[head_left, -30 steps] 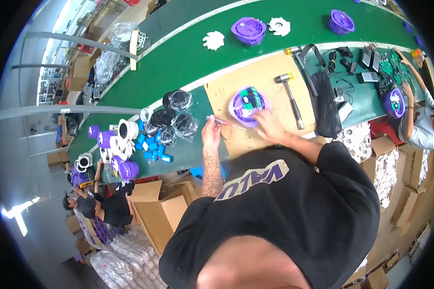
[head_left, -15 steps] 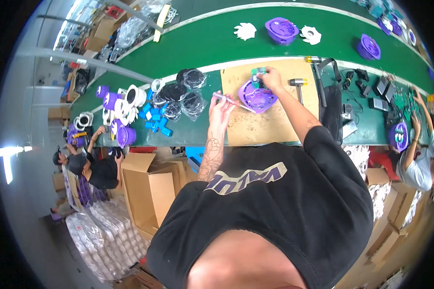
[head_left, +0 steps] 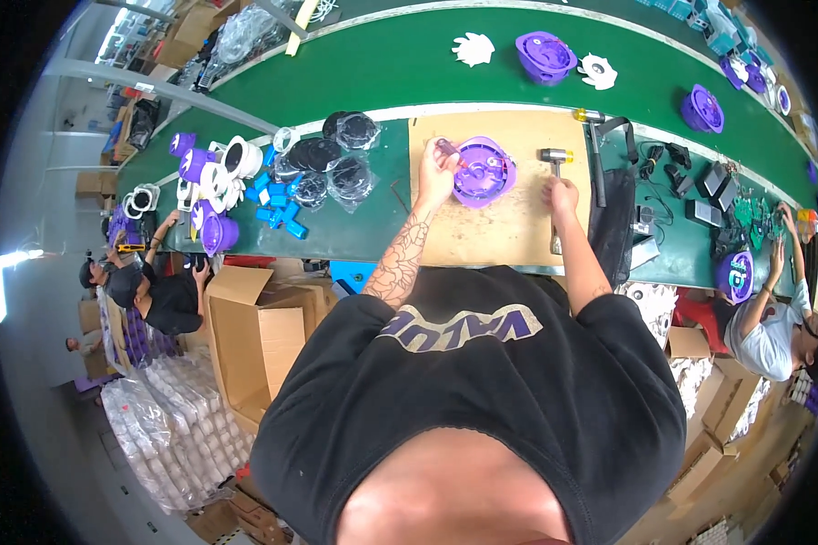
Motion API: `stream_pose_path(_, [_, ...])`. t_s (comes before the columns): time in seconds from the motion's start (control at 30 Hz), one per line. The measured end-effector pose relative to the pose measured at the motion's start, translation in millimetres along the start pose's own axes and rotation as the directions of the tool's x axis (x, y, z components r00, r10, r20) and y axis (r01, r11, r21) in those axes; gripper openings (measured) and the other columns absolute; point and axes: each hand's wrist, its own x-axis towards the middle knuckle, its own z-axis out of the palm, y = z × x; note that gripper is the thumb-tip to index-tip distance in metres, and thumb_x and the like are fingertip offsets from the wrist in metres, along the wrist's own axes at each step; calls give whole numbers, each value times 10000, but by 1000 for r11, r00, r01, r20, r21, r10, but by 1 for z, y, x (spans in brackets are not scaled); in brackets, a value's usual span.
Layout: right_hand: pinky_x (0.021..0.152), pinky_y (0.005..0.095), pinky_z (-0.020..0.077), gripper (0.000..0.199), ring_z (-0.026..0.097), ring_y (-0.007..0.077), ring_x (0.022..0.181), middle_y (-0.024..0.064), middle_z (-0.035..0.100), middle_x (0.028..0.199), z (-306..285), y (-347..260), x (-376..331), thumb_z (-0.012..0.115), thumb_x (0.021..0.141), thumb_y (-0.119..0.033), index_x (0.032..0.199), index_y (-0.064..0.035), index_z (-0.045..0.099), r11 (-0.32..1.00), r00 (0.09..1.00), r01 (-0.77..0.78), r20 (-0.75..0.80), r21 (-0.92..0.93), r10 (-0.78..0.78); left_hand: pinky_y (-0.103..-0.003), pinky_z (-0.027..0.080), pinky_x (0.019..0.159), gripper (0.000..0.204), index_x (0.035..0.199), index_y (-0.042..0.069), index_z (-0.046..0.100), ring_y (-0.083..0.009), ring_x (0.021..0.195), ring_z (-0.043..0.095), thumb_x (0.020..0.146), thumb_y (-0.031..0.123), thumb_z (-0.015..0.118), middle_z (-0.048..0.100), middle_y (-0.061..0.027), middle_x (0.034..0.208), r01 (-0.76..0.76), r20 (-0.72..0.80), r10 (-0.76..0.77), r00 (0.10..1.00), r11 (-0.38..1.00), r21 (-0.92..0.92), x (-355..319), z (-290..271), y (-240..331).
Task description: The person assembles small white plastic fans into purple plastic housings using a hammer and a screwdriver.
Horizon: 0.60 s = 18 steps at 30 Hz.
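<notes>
On the tan work board (head_left: 518, 241) lies a round purple plastic housing (head_left: 500, 189), open side up, with red wires and small parts inside. My left hand (head_left: 435, 179) is at its left rim, closed on a slim screwdriver-like tool (head_left: 445, 146) with a translucent reddish handle. The tool's tip, over the housing's left side, is too small to make out. To the right of the housing, my right hand (head_left: 562, 194) closes round the handle of a hammer (head_left: 556, 155) with a yellow and black head. The hammer lies along the board, head away from me.
Black discs in clear bags (head_left: 350, 177), blue blocks (head_left: 282, 213) and white and purple parts (head_left: 214, 177) lie left. A second yellow-handled tool (head_left: 589, 115) and black adapters (head_left: 713, 182) are right. Beyond, a green conveyor (head_left: 382, 68) carries another purple housing (head_left: 545, 56). Co-workers stand at both sides.
My right hand has left the green part above the housing and moved right onto the hammer. My left hand has shifted right and up to the housing's rim, turning its tool.
</notes>
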Motion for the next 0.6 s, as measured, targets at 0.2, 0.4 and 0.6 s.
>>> stream_pose_path(0.2, [743,377,519,395,662,318,787,185,661,850,-42,8,-53,676,836,-284,1062,25,582,616,860,402,49,-677,-508,-288,533,822,330,1164,30,441,-187,1007,615,875,-110,515,595,-130,1095,19,-47,-21,999,998,-58,-4,9,15])
stream_pose_path(0.4, [870,459,489,554,615,411,967,253,617,1052,-50,16,-49,716,771,-312,1162,19,505,356,915,332,206,-873,-348,-287,520,775,310,1138,24,463,-172,910,643,866,-116,518,626,-106,989,-198,44,194,980,966,167,0,25,13])
stream_pose_path(0.6, [857,471,487,428,618,407,962,243,622,1030,-41,9,-50,665,782,-251,1093,-2,508,304,921,290,179,-908,-345,-295,503,791,303,1140,27,487,-179,913,646,868,-101,525,633,-112,961,-207,-53,222,974,956,206,-11,25,3])
